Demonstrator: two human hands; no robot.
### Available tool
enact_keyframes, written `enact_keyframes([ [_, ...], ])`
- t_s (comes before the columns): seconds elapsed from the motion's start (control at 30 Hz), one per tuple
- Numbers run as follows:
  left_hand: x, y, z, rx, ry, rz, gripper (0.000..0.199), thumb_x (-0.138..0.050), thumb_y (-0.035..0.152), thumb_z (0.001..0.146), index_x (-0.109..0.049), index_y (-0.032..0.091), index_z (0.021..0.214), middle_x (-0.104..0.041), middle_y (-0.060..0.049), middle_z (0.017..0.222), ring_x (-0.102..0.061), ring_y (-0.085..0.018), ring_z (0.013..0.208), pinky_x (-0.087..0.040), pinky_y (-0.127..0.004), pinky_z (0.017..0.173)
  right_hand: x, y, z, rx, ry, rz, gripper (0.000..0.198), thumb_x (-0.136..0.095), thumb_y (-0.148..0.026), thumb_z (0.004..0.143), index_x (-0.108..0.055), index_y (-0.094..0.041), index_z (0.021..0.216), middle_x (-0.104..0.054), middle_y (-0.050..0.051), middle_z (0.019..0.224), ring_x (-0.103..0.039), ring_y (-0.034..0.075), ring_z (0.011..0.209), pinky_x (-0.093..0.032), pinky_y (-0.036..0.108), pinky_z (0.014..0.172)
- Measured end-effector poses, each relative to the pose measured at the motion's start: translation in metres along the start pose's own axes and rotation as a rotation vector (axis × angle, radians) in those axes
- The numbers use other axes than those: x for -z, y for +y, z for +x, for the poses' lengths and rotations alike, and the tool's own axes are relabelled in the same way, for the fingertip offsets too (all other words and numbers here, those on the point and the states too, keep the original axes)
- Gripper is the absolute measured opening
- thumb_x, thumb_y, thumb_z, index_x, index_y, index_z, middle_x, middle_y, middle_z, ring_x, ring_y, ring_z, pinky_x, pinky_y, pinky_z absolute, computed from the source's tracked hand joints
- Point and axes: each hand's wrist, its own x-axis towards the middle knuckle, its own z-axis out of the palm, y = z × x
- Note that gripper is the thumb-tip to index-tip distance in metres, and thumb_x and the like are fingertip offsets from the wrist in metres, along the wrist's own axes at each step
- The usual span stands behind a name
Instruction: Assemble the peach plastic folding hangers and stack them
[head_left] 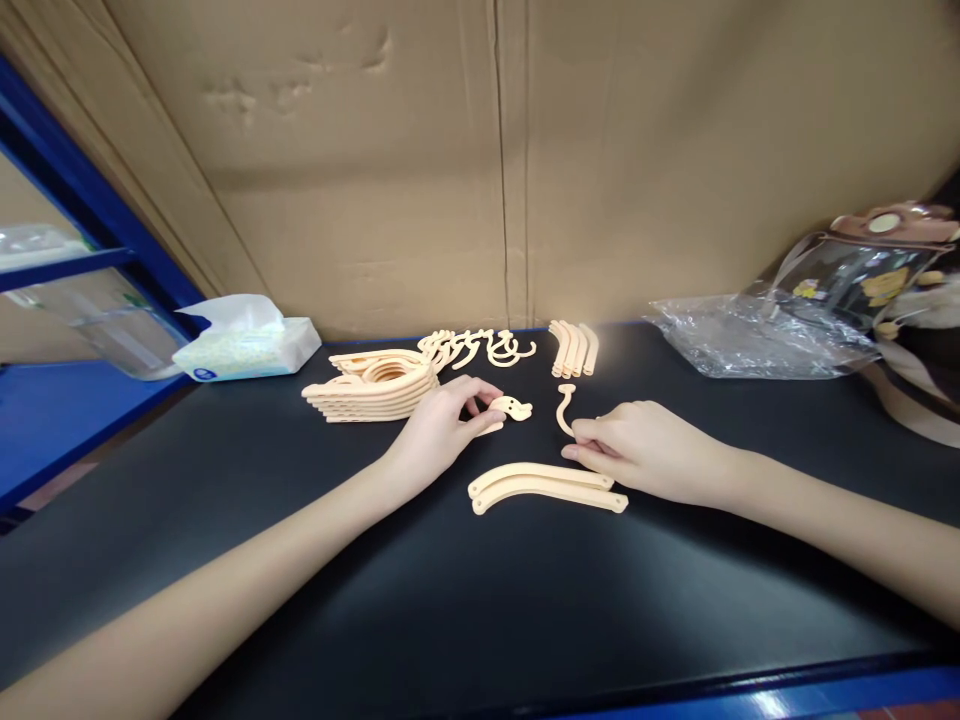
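Observation:
My left hand [454,420] is closed on a cream plastic hanger piece [514,407], whose end with small dark holes sticks out past the fingertips; the rest is mostly hidden by the hand. My right hand [630,445] pinches a cream plastic hanger hook [564,408] by its curved end, with the flat-topped end pointing away from me. The hook and the hanger piece are apart. Nearer to me, two curved hanger arms [547,485] lie side by side on the black table [465,610], each with a hole at its ends.
Beyond my left hand sits a stack of hanger pieces [367,400]. Loose hooks [480,347] and several more curved arms [574,348] lie at the back. A tissue pack [247,345] stands left; a clear plastic bag [757,335] and a transparent bottle [862,270] are right.

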Motion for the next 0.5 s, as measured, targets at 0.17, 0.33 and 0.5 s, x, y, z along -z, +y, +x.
enact_keyframes([
  [0.17,-0.006,-0.005,0.001,-0.092,0.059,0.121,0.018,-0.056,0.032,0.088,-0.062,0.018,0.096,-0.062,-0.004,0.096,-0.059,-0.019,0.09,-0.049,-0.033,0.077,0.0,-0.001,0.0,-0.005,-0.016,0.013,0.035,-0.04,-0.035,0.094,-0.039,-0.02,0.062,-0.04,-0.006,0.045,-0.035,0.009,0.042,-0.019,0.023,0.049],
  [0.33,-0.004,-0.001,-0.003,-0.182,0.126,0.243,0.016,-0.048,0.027,0.093,-0.058,0.017,0.1,-0.062,-0.005,0.1,-0.056,-0.02,0.097,-0.045,-0.035,0.085,0.0,-0.001,0.001,-0.016,-0.029,0.013,0.036,-0.04,-0.036,0.093,-0.038,-0.02,0.062,-0.04,-0.005,0.046,-0.033,0.01,0.042,-0.019,0.024,0.049],
  [0.5,0.002,0.007,-0.012,-0.375,0.104,0.479,0.02,-0.044,0.023,0.094,-0.062,0.016,0.088,-0.063,-0.004,0.089,-0.054,-0.019,0.085,-0.043,-0.034,0.079,0.0,0.001,0.001,0.001,-0.018,0.015,0.035,-0.041,-0.036,0.093,-0.038,-0.02,0.062,-0.04,-0.006,0.046,-0.034,0.009,0.042,-0.019,0.024,0.048],
])
